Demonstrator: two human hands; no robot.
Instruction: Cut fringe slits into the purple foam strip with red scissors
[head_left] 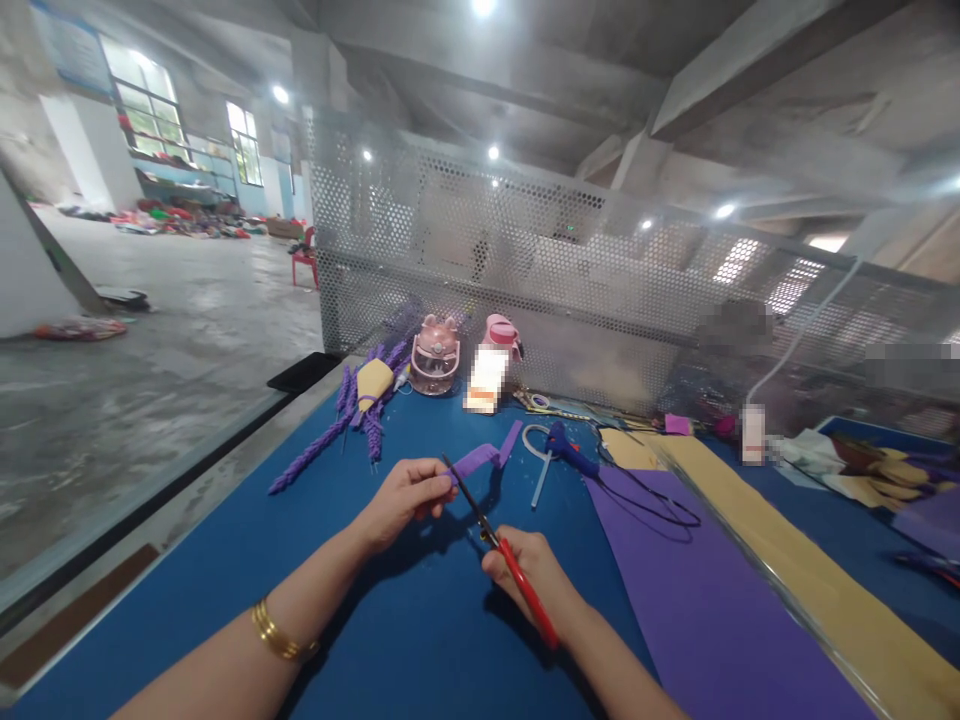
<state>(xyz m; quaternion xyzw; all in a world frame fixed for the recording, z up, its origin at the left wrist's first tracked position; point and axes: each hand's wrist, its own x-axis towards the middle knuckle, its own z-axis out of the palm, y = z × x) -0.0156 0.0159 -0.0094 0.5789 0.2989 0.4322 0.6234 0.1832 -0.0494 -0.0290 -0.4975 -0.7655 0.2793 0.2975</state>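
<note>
Pinched between the fingers of my left hand (pixel 412 492) is one end of a purple strip (pixel 476 460), which looks like paper or thin foam. Its far part bends upward to the right, above the blue table. My right hand (pixel 536 575) grips red-handled scissors (pixel 525 590), and their dark blades point up and left toward the strip beside my left fingertips. The blades look nearly closed; whether they touch the strip I cannot tell. Beyond my hands lies a blue glue gun (pixel 574 450) with a pale glue stick (pixel 540 482) by it.
Purple lavender-like stems (pixel 319 455) with a yellow piece (pixel 373 383) lie at the back left. A pink cup (pixel 436 355) stands beside a pink-lidded bottle (pixel 502 332). A purple sheet (pixel 697 580) and yellow sheet (pixel 817 580) cover the right side. A perforated metal screen (pixel 480 260) closes the back.
</note>
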